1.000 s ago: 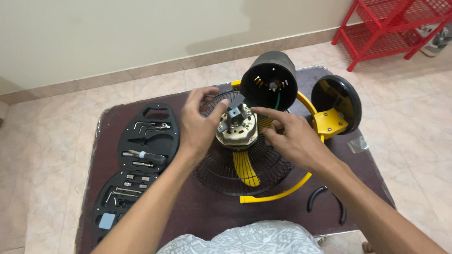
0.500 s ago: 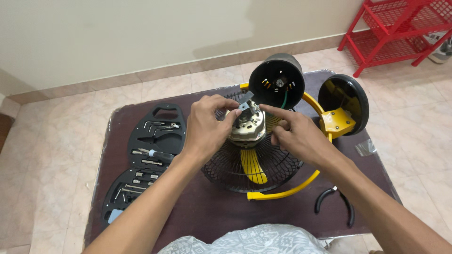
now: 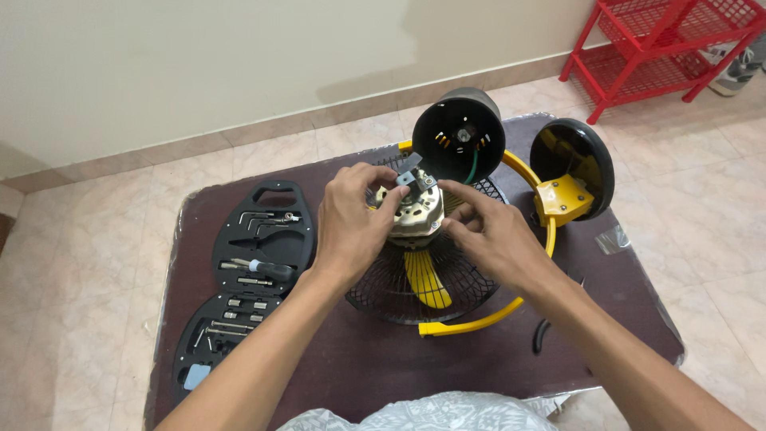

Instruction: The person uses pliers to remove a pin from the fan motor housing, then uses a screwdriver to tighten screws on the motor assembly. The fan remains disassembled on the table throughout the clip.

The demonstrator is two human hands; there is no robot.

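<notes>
Cream-coloured fan motor being held in both hands' grip.
Left hand and right hand are pinching its top bracket; green wire beyond could snag or tear.

No labels, signs or screens in view. Packaging only: small clear plastic bag, crumpled, see-through, lying on right edge of dark bench, just beside black-and-yellow fan base. Open black moulded tool case, two hinged halves, on bench left side.
</notes>
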